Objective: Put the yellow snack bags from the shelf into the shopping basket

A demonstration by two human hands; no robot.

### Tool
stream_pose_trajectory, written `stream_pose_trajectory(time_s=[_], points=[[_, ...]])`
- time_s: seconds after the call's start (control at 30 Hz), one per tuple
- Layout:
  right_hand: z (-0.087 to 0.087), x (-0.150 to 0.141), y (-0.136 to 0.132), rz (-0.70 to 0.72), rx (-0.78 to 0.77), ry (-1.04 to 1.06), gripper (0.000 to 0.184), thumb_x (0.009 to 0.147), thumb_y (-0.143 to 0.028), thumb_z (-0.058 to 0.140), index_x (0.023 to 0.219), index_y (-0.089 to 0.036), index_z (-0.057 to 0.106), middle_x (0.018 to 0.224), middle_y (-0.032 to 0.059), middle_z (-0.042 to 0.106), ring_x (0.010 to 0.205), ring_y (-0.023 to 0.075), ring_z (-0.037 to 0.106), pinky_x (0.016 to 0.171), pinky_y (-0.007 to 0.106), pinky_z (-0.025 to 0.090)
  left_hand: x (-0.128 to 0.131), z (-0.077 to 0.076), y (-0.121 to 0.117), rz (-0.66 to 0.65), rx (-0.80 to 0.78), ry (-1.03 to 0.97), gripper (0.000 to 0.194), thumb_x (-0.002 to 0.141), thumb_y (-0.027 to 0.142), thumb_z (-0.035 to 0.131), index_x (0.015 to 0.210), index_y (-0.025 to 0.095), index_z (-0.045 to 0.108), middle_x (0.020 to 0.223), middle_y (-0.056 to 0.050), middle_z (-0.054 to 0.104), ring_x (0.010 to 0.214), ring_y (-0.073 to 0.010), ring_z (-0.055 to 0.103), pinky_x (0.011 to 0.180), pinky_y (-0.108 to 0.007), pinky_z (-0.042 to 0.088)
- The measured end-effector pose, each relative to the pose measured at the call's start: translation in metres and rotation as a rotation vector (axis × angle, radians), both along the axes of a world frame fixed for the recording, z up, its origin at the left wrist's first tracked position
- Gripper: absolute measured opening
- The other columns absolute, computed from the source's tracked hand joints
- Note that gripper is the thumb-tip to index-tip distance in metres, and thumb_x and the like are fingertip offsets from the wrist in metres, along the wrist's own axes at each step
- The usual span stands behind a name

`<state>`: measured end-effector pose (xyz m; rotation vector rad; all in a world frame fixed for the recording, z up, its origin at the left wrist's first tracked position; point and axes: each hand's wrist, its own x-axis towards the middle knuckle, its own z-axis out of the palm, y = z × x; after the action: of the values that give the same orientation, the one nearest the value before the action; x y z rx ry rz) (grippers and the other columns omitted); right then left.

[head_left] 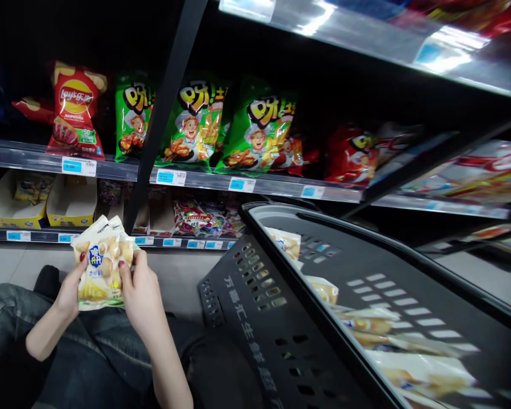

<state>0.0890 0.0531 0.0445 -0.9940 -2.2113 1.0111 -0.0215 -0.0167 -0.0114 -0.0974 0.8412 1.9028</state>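
Note:
Both my hands hold a small stack of pale yellow snack packets (101, 262) in front of the lower shelf. My left hand (70, 289) grips the packets' left edge with thumb on the front. My right hand (142, 292) pinches the right edge, fingers curled over it. The packets sit above my knees in blue jeans (89, 363). To the right stands a dark plastic shopping basket (255, 324) holding several similar pale packets (366, 321).
Store shelves run across the back: a red chip bag (74, 111) and green snack bags (196, 125) on the upper shelf, yellow cardboard trays (70, 204) and mixed packets on the lower one. A black shelf upright (159, 119) stands in the middle. Grey floor lies below.

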Motion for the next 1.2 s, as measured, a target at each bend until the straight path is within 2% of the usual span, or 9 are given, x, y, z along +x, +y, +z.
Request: stream_pose_trajectory(time_s=[0.2, 0.3, 0.4, 0.53, 0.6, 0.7, 0.8, 0.97, 1.2], points=[[0.006, 0.011, 0.007, -0.263, 0.135, 0.198, 0.016, 0.086, -0.028, 0.036, 0.09, -0.021, 0.049, 0.073, 0.0051, 0.061, 0.064, 0.0209, 0.057, 0.057, 0.028, 0.038, -0.008, 0.007, -0.002, 0.1, 0.033, -0.003, 0.042, 0.087, 0.018, 0.043, 0.129, 0.014, 0.045, 0.098, -0.01, 0.071, 0.101, -0.0247, 0.062, 0.095, -0.04, 0.043], [0.008, 0.024, 0.026, -0.285, -0.099, 0.592, 0.01, 0.082, -0.031, 0.046, 0.085, -0.022, 0.048, 0.075, 0.002, 0.06, 0.065, 0.0167, 0.057, 0.057, 0.026, 0.041, -0.014, 0.01, -0.005, 0.064, 0.142, -0.055, 0.04, 0.089, 0.019, 0.04, 0.127, 0.018, 0.048, 0.099, -0.007, 0.071, 0.096, -0.0244, 0.064, 0.095, -0.044, 0.043], [0.007, 0.034, 0.04, -0.026, -0.607, 1.006, 0.013, 0.075, -0.03, 0.057, 0.081, -0.021, 0.049, 0.063, -0.005, 0.054, 0.048, 0.0085, 0.051, 0.046, 0.018, 0.041, -0.018, 0.007, -0.008, -0.007, 0.279, -0.079, 0.036, 0.089, 0.025, 0.039, 0.121, 0.021, 0.055, 0.102, -0.006, 0.07, 0.095, -0.025, 0.065, 0.095, -0.047, 0.042], [0.003, 0.033, 0.037, 0.577, -1.204, 1.3, 0.012, 0.082, -0.03, 0.049, 0.079, -0.019, 0.047, 0.049, -0.0112, 0.04, 0.025, -0.0003, 0.024, 0.027, 0.01, 0.022, -0.02, 0.0, -0.009, -0.089, 0.415, -0.053, 0.037, 0.09, 0.03, 0.038, 0.121, 0.022, 0.055, 0.108, -0.008, 0.068, 0.104, -0.0274, 0.06, 0.098, -0.051, 0.037], [0.0, 0.027, 0.03, 0.765, -1.333, 1.4, 0.014, 0.087, -0.029, 0.042, 0.079, -0.018, 0.046, 0.048, -0.0116, 0.039, 0.023, -0.0013, 0.021, 0.025, 0.009, 0.019, -0.02, -0.002, -0.008, -0.109, 0.441, -0.027, 0.038, 0.09, 0.031, 0.036, 0.121, 0.022, 0.055, 0.109, -0.009, 0.067, 0.107, -0.0283, 0.057, 0.099, -0.053, 0.034], [-0.001, 0.019, 0.021, 0.889, -1.4, 1.46, 0.019, 0.089, -0.034, 0.039, 0.08, -0.017, 0.044, 0.045, -0.0118, 0.037, 0.023, 0.0002, 0.027, 0.026, 0.01, 0.022, -0.019, 0.0, -0.007, -0.108, 0.465, 0.002, 0.038, 0.091, 0.032, 0.034, 0.118, 0.02, 0.058, 0.107, -0.01, 0.067, 0.109, -0.0283, 0.056, 0.101, -0.053, 0.031], [0.0, 0.016, 0.019, 0.816, -1.507, 1.465, 0.017, 0.091, -0.029, 0.037, 0.081, -0.017, 0.043, 0.047, -0.0112, 0.036, 0.028, 0.0006, 0.035, 0.029, 0.01, 0.026, -0.02, 0.001, -0.007, -0.107, 0.501, -0.001, 0.039, 0.091, 0.031, 0.033, 0.12, 0.019, 0.056, 0.108, -0.01, 0.067, 0.112, -0.0279, 0.053, 0.103, -0.053, 0.028], [0.001, 0.02, 0.028, 0.466, -1.706, 1.545, 0.022, 0.094, -0.014, 0.024, 0.084, -0.017, 0.043, 0.056, -0.0084, 0.037, 0.037, 0.0002, 0.044, 0.039, 0.009, 0.035, -0.021, 0.0, -0.007, -0.135, 0.547, -0.031, 0.041, 0.092, 0.031, 0.03, 0.128, 0.022, 0.048, 0.113, -0.009, 0.064, 0.114, -0.0268, 0.052, 0.103, -0.052, 0.028], [0.001, 0.025, 0.035, 0.312, -1.66, 1.536, 0.024, 0.091, -0.008, 0.026, 0.081, -0.019, 0.044, 0.058, -0.0072, 0.038, 0.039, 0.0002, 0.044, 0.041, 0.009, 0.035, -0.02, 0.004, -0.008, -0.114, 0.475, -0.036, 0.043, 0.092, 0.03, 0.031, 0.133, 0.023, 0.04, 0.112, -0.01, 0.065, 0.113, -0.0268, 0.053, 0.101, -0.052, 0.032]])
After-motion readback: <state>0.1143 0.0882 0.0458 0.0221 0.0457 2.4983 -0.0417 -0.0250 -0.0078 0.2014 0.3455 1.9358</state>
